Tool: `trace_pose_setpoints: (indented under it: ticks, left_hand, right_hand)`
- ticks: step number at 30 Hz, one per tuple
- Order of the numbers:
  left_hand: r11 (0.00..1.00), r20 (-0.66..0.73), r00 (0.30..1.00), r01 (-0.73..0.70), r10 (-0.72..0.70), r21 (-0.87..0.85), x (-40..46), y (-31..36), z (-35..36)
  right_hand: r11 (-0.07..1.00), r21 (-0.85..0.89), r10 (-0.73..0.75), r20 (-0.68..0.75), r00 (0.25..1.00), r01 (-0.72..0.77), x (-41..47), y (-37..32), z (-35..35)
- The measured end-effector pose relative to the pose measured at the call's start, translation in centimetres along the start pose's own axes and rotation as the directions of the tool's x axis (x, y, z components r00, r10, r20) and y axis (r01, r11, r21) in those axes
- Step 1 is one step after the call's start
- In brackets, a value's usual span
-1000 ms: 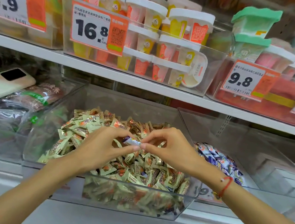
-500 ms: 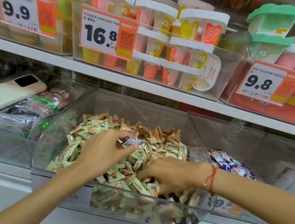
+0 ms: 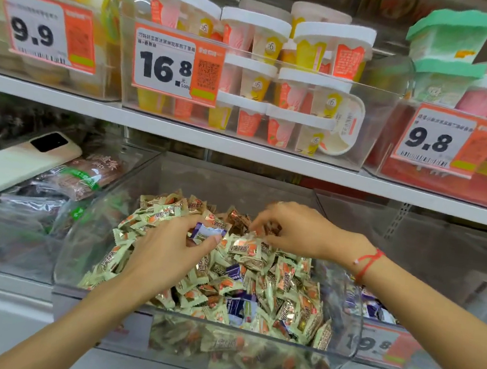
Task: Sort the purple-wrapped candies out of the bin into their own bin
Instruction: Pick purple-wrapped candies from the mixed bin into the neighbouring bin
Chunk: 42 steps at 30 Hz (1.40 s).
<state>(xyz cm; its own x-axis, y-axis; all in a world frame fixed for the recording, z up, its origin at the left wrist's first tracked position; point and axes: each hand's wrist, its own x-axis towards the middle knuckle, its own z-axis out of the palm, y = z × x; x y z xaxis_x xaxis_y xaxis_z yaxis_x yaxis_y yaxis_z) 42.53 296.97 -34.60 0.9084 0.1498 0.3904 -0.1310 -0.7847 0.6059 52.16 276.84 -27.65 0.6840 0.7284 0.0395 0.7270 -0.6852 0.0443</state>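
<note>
A clear plastic bin on the lower shelf is heaped with pale green-wrapped candies. My left hand hovers over the heap and pinches a purple-wrapped candy between thumb and fingers. My right hand, a red string at its wrist, reaches into the back of the heap with its fingers curled down among brown wrappers; what it grips is hidden. More purple candies show loose in the heap. The bin on the right holds a pile of purple candies, partly behind my right forearm.
A white phone lies on bagged goods in the left bin. The shelf above carries clear bins of pudding cups and orange price tags, close over my hands.
My right hand left the front of the heap and moved up to its back. My left hand kept the purple candy and stayed put. The view shifted slightly left.
</note>
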Motion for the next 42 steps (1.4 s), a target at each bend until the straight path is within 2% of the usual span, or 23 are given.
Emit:
trace_pose_setpoints:
  ticks: [2,4,8,10,13,15,17,19,23,25,28,31,33,36,42]
  left_hand:
    - [1.000,0.045,0.999,-0.008,0.008,0.004,0.0,0.0,0.0]
    - [1.000,0.089,0.996,-0.015,0.015,0.001,0.0,0.1,-0.1]
    - [0.999,0.108,0.993,-0.051,0.051,0.000,-0.1,-0.1,-0.3]
    - [0.993,0.157,0.981,-0.115,0.117,-0.023,-0.2,0.1,-0.4]
    - [0.959,0.376,0.882,-0.257,0.285,-0.124,-0.8,1.3,-0.3]
    - [0.943,0.505,0.806,-0.329,0.310,-0.054,-1.0,1.6,-0.3]
    - [0.922,0.542,0.793,-0.378,0.278,0.080,-0.8,1.2,-0.4]
    - [0.899,0.531,0.816,-0.387,0.228,0.208,-0.6,0.9,-0.6]
    - [0.838,0.414,0.878,-0.403,0.241,0.369,-0.6,0.9,-0.7]
    - [0.860,0.297,0.917,-0.365,0.266,0.357,-0.7,0.8,-0.7]
    - [0.925,0.114,0.961,-0.273,0.251,0.263,-0.9,0.8,-1.0]
    - [0.950,-0.006,0.976,-0.212,0.220,0.231,-1.1,0.8,-1.6]
    - [0.959,-0.029,0.979,-0.190,0.200,0.210,-1.2,0.6,-1.7]
    - [0.961,0.017,0.984,-0.178,0.178,0.213,-1.1,0.4,-1.6]
    - [0.985,0.125,0.983,-0.144,0.132,0.092,-1.1,0.1,-1.7]
  right_hand:
    - [0.994,0.100,-0.029,-0.030,0.999,0.032,-1.1,-1.0,0.3]
    - [0.991,0.121,-0.064,0.039,0.997,0.059,-1.4,-2.0,1.6]
    - [0.992,-0.036,-0.112,0.146,0.983,0.118,-0.9,-3.9,5.0]
    - [0.988,-0.098,-0.104,0.134,0.985,0.117,-0.3,-4.0,5.5]
    - [0.987,-0.162,-0.011,-0.012,1.000,0.009,0.3,-2.8,4.6]
    - [0.976,-0.197,0.083,-0.052,0.995,-0.091,0.3,-1.7,3.7]
    - [0.982,-0.122,0.146,-0.022,0.989,-0.147,0.0,-0.8,2.8]
    - [0.990,0.022,0.137,0.058,0.989,-0.139,-0.6,-0.7,2.0]
    - [0.980,0.197,-0.063,0.236,0.970,0.015,-2.0,-2.2,1.8]
    - [0.981,0.176,-0.138,0.336,0.932,0.082,-2.3,-3.2,2.7]
    - [0.987,0.093,-0.154,0.381,0.912,0.129,-1.5,-4.0,4.1]
    - [0.989,0.015,-0.138,0.381,0.914,0.144,-0.7,-4.8,4.8]
    - [0.979,-0.087,-0.143,0.345,0.927,0.184,-0.7,-5.3,5.1]
    - [0.963,-0.144,-0.186,0.263,0.947,0.229,-1.1,-5.4,5.6]
    - [0.982,-0.026,-0.181,0.143,0.973,0.187,-1.4,-4.3,4.8]
